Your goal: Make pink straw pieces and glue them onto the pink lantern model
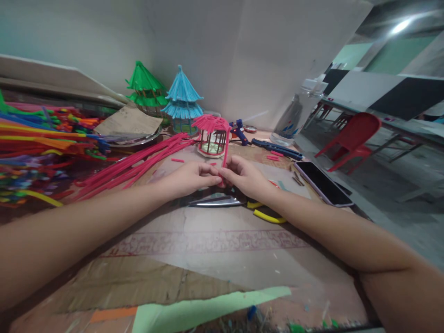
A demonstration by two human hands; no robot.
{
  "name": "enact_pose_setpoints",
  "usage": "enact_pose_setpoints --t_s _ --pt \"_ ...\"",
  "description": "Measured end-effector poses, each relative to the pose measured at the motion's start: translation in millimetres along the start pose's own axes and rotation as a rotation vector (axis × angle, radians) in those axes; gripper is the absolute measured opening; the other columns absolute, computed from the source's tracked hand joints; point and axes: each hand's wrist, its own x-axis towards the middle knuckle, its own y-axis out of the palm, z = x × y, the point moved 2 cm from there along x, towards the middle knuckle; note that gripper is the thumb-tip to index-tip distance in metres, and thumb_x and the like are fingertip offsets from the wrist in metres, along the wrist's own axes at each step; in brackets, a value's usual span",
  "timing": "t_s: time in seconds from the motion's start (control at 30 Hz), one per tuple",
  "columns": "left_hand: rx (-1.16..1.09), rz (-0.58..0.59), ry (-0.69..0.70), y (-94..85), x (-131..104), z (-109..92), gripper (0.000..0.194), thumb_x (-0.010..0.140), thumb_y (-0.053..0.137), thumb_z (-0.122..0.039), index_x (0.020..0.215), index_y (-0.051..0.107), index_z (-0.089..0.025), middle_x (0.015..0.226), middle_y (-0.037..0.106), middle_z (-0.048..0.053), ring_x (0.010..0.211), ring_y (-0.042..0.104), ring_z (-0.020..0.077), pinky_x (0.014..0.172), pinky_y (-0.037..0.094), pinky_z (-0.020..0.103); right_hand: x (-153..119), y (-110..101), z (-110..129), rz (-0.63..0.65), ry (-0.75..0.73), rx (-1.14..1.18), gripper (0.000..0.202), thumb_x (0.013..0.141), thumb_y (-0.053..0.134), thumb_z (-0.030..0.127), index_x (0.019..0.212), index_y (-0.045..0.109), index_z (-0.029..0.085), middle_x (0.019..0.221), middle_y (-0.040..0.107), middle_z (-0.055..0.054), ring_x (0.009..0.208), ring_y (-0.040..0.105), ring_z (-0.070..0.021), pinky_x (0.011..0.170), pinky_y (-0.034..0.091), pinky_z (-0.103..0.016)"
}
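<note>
A pink pipe cleaner (pixel 226 150) stands upright between my hands, its upper end overlapping the pink-roofed model behind. Thumb and fingers of my right hand (pixel 244 176) pinch it low down. My left hand (pixel 190 178) is closed at its bottom end, fingertips pressed together there; the exact grip is partly hidden. Just beyond the hands sits a small round pavilion model (pixel 212 138) with brown posts and a pink fuzzy roof. Under my hands lie scissors (pixel 217 202) with black-and-yellow handles. Left of the model, a bundle of long pink pipe cleaners (pixel 138 162) stretches across the table.
Blue (pixel 182 99) and green (pixel 144 85) pagoda models stand behind. A glue gun (pixel 239 132), blue cutter (pixel 277 148), water bottle (pixel 287 118) and phone (pixel 322 182) are on the right. Colourful pipe cleaners (pixel 41 138) heap at left. Green paper (pixel 208 307) lies in front.
</note>
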Motion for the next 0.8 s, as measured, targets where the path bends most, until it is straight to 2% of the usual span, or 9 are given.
enact_pose_setpoints --t_s 0.27,0.5,0.8 --pt "-0.002 -0.008 -0.009 -0.4 -1 -1 0.027 0.082 0.063 -0.041 0.092 0.071 -0.016 0.082 0.072 0.003 0.064 0.057 0.0113 0.055 0.037 0.022 0 0 -1 0.000 -0.002 -0.014 0.017 0.087 0.058 0.034 0.086 0.050 0.019 0.071 0.058 0.003 0.060 0.056 -0.0108 0.054 0.044 -0.023" --pt "-0.021 -0.022 -0.039 2.0 -3 -8 0.022 0.081 0.065 -0.034 0.091 0.071 -0.015 0.080 0.072 0.003 0.062 0.057 0.0105 0.055 0.039 0.021 -1 -1 -1 -0.008 0.003 -0.088 0.019 0.088 0.057 0.038 0.086 0.051 0.020 0.072 0.058 0.002 0.062 0.056 -0.0118 0.055 0.044 -0.025" --pt "-0.021 -0.052 -0.052 2.0 -4 -10 0.020 0.080 0.066 -0.033 0.084 0.071 -0.014 0.079 0.072 0.003 0.065 0.059 0.0114 0.058 0.041 0.022 -2 1 4 0.022 -0.001 0.044 0.015 0.089 0.053 0.033 0.084 0.048 0.020 0.068 0.058 0.004 0.057 0.056 -0.0100 0.052 0.043 -0.023"
